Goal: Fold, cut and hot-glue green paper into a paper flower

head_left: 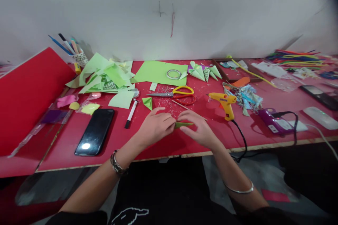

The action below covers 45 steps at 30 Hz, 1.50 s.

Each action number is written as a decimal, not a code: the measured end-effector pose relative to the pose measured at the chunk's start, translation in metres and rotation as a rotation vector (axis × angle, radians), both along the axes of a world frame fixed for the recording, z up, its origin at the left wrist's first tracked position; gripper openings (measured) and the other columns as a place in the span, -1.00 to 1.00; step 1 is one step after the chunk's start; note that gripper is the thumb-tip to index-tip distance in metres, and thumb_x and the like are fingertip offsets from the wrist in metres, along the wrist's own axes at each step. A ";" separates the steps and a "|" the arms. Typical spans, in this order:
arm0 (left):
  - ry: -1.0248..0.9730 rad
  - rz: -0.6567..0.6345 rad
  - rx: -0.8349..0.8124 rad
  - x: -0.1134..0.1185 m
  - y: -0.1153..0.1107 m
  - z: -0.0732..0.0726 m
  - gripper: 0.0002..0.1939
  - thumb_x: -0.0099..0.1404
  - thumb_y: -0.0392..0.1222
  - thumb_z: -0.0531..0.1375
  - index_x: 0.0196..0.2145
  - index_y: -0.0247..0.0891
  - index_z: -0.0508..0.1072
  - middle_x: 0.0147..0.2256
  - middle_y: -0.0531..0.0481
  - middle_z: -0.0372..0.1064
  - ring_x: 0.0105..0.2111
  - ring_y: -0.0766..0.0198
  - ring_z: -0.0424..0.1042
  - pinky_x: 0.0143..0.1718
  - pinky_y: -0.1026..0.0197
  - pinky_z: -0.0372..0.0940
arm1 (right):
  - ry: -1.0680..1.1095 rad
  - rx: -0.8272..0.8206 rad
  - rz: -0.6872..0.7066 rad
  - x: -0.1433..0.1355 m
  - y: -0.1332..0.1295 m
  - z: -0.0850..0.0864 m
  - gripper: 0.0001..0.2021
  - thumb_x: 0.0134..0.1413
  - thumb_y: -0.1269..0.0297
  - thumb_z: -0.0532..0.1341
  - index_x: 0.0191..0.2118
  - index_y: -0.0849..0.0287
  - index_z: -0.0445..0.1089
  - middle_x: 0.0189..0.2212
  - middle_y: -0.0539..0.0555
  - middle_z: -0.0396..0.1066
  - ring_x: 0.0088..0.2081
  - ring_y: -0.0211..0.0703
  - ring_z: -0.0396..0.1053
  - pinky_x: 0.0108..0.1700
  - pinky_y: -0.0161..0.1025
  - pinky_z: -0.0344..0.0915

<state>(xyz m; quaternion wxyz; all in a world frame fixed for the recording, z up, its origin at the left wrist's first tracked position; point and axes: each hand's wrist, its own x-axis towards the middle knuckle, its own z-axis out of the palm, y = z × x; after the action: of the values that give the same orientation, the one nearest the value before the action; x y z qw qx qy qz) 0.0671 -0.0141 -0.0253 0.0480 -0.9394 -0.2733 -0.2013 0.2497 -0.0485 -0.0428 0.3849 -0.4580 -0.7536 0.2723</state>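
Observation:
Between my two hands is a small folded piece of green paper (184,124), held near the table's front edge. My left hand (157,126) has its fingers closed on the paper's left end. From the other side, my right hand (196,128) grips the same piece between thumb and fingers. A folded green paper shape (147,103) lies just beyond my left hand. Scissors (173,94) with yellow and red handles rest behind both hands, and a thin stick (185,107) lies beside them.
A black phone (95,132) and a marker (131,114) lie left. Green paper scraps (105,77) are piled behind them. To the right are a yellow glue gun (224,103) with a black cord, fabric scraps (248,96) and a purple device (274,121).

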 end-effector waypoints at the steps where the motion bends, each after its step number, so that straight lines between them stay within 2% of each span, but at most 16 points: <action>1: -0.034 0.002 -0.035 0.001 -0.001 0.003 -0.78 0.25 -0.26 -0.06 -0.43 -0.24 0.34 -0.50 0.12 0.34 -0.46 0.41 0.28 -0.06 0.18 0.05 | -0.062 0.063 0.016 -0.001 -0.002 0.003 -0.87 0.01 0.26 0.10 -0.33 0.19 0.31 -0.34 0.11 0.32 -0.26 -0.19 0.26 -0.18 -0.23 0.19; 5: -0.041 0.002 -0.040 0.003 -0.003 0.012 -0.78 0.20 -0.31 -0.07 -0.50 -0.27 0.31 -0.58 0.11 0.32 -0.55 0.41 0.24 -0.27 0.23 0.10 | -0.153 0.200 -0.012 -0.007 -0.005 0.011 -0.79 0.08 0.28 0.04 -0.51 0.20 0.27 -0.58 0.02 0.27 -0.48 -0.29 0.19 -0.34 -0.32 0.14; 10: 0.018 -0.022 0.096 -0.004 0.004 0.012 -0.77 0.18 -0.33 -0.08 -0.56 -0.28 0.27 -0.66 0.12 0.27 -0.63 0.42 0.17 -0.44 0.26 0.02 | -0.129 0.043 -0.004 -0.012 -0.004 0.016 -0.68 0.12 0.26 -0.03 -0.62 0.21 0.16 -0.67 -0.05 0.14 -0.57 -0.37 0.12 -0.46 -0.40 0.06; 14: 0.040 -0.018 0.101 -0.018 0.011 0.011 -0.79 0.15 -0.34 -0.06 -0.57 -0.27 0.27 -0.64 0.14 0.29 -0.63 0.43 0.17 -0.48 0.29 0.01 | -0.093 -0.036 -0.029 -0.008 -0.003 0.018 -0.66 0.13 0.24 -0.04 -0.62 0.22 0.15 -0.69 -0.06 0.15 -0.60 -0.39 0.12 -0.50 -0.42 0.04; 20: 0.064 0.148 0.067 -0.055 0.023 0.007 -0.79 0.13 -0.35 -0.05 -0.59 -0.26 0.29 -0.65 0.12 0.28 -0.63 0.42 0.17 -0.47 0.29 0.06 | -0.006 -0.121 -0.117 0.011 -0.001 0.015 -0.67 0.11 0.20 -0.03 -0.61 0.21 0.16 -0.70 -0.06 0.17 -0.61 -0.37 0.17 -0.52 -0.41 0.07; 24: -0.042 0.380 -0.020 -0.073 0.025 0.011 -0.80 0.15 -0.28 -0.03 -0.55 -0.26 0.32 -0.62 0.08 0.29 -0.59 0.36 0.22 -0.46 0.29 0.11 | 0.056 -0.113 -0.191 0.018 -0.001 0.013 -0.68 0.10 0.19 -0.02 -0.60 0.21 0.15 -0.69 -0.06 0.14 -0.61 -0.36 0.15 -0.54 -0.41 0.07; 26: -0.162 0.373 -0.171 -0.071 0.020 0.016 -0.78 0.20 -0.25 -0.06 -0.47 -0.27 0.34 -0.53 0.04 0.34 -0.48 0.34 0.29 -0.40 0.30 0.16 | 0.003 -0.094 -0.153 0.016 -0.002 0.012 -0.69 0.09 0.20 -0.01 -0.60 0.21 0.17 -0.69 -0.05 0.16 -0.60 -0.36 0.15 -0.53 -0.41 0.07; 29: -0.225 0.189 -0.431 -0.057 0.011 0.022 -0.71 0.25 -0.14 -0.07 -0.14 -0.27 0.28 -0.22 -0.06 0.35 -0.24 0.30 0.33 -0.26 0.29 0.21 | -0.038 -0.087 -0.077 0.008 0.000 0.012 -0.69 0.09 0.20 -0.01 -0.61 0.22 0.18 -0.67 -0.04 0.17 -0.58 -0.35 0.15 -0.51 -0.40 0.08; 30: -0.222 0.154 -0.485 -0.053 0.008 0.022 -0.68 0.25 -0.11 -0.07 -0.10 -0.26 0.26 -0.18 -0.06 0.34 -0.21 0.30 0.32 -0.25 0.29 0.21 | -0.035 -0.089 -0.062 0.006 0.001 0.012 -0.68 0.09 0.20 -0.01 -0.61 0.22 0.17 -0.67 -0.04 0.17 -0.58 -0.35 0.15 -0.51 -0.40 0.09; 31: -0.190 0.138 -0.535 -0.049 0.006 0.022 -0.68 0.25 -0.08 -0.05 -0.11 -0.24 0.28 -0.18 -0.05 0.36 -0.22 0.31 0.33 -0.27 0.30 0.21 | -0.031 -0.091 -0.048 0.004 0.002 0.012 -0.67 0.10 0.20 -0.02 -0.61 0.22 0.17 -0.67 -0.04 0.17 -0.58 -0.35 0.15 -0.51 -0.40 0.10; 33: -0.111 0.129 -0.590 -0.044 0.004 0.021 -0.70 0.25 -0.05 -0.06 -0.26 -0.24 0.38 -0.33 0.02 0.42 -0.36 0.34 0.36 -0.36 0.33 0.19 | -0.038 -0.070 -0.035 0.003 0.005 0.012 -0.68 0.11 0.21 -0.03 -0.58 0.22 0.22 -0.65 -0.02 0.21 -0.55 -0.32 0.18 -0.48 -0.39 0.13; 36: -0.028 0.156 -0.606 -0.042 0.002 0.019 -0.59 0.29 -0.05 -0.12 -0.49 -0.26 0.40 -0.53 0.07 0.39 -0.51 0.37 0.33 -0.47 0.35 0.11 | -0.165 0.082 -0.123 0.002 0.007 0.012 -0.81 0.06 0.24 0.03 -0.39 0.19 0.33 -0.44 0.07 0.32 -0.35 -0.20 0.27 -0.27 -0.27 0.21; 38: 0.004 0.195 -0.590 -0.040 -0.001 0.019 -0.56 0.30 -0.05 -0.15 -0.51 -0.28 0.39 -0.54 0.05 0.38 -0.52 0.36 0.33 -0.49 0.34 0.09 | -0.314 0.213 -0.214 -0.003 0.008 0.013 -0.81 0.01 0.27 0.07 -0.25 0.13 0.35 -0.26 0.12 0.30 -0.18 -0.09 0.23 -0.09 -0.12 0.14; 40: 0.039 0.222 -0.568 -0.036 -0.005 0.019 -0.56 0.30 -0.05 -0.16 -0.51 -0.29 0.39 -0.54 0.01 0.38 -0.53 0.35 0.33 -0.50 0.33 0.08 | -0.443 0.309 -0.218 -0.012 0.007 0.014 -0.80 -0.01 0.28 0.08 -0.24 0.08 0.37 -0.19 0.11 0.28 -0.12 -0.06 0.18 0.02 -0.02 0.02; 43: 0.060 0.202 -0.575 -0.029 -0.009 0.017 -0.57 0.31 -0.09 -0.16 -0.50 -0.29 0.38 -0.54 0.00 0.38 -0.53 0.34 0.33 -0.49 0.33 0.08 | -0.484 0.382 -0.096 -0.028 0.005 0.013 -0.84 0.00 0.34 0.06 -0.34 0.08 0.38 -0.23 0.05 0.31 -0.18 -0.16 0.21 0.07 -0.05 -0.05; 45: 0.054 0.174 -0.600 -0.027 -0.009 0.015 -0.57 0.31 -0.09 -0.16 -0.52 -0.27 0.37 -0.55 0.02 0.40 -0.53 0.35 0.34 -0.49 0.34 0.08 | -0.479 0.389 -0.085 -0.034 0.006 0.010 -0.84 -0.01 0.38 0.04 -0.45 0.12 0.36 -0.42 0.01 0.33 -0.34 -0.25 0.23 0.03 -0.12 0.00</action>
<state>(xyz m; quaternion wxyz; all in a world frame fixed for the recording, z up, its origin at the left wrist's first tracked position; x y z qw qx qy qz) 0.0405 -0.0235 -0.0104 -0.2073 -0.8896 -0.3986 -0.0818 0.2153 -0.0428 -0.0327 0.2879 -0.4580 -0.8410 -0.0090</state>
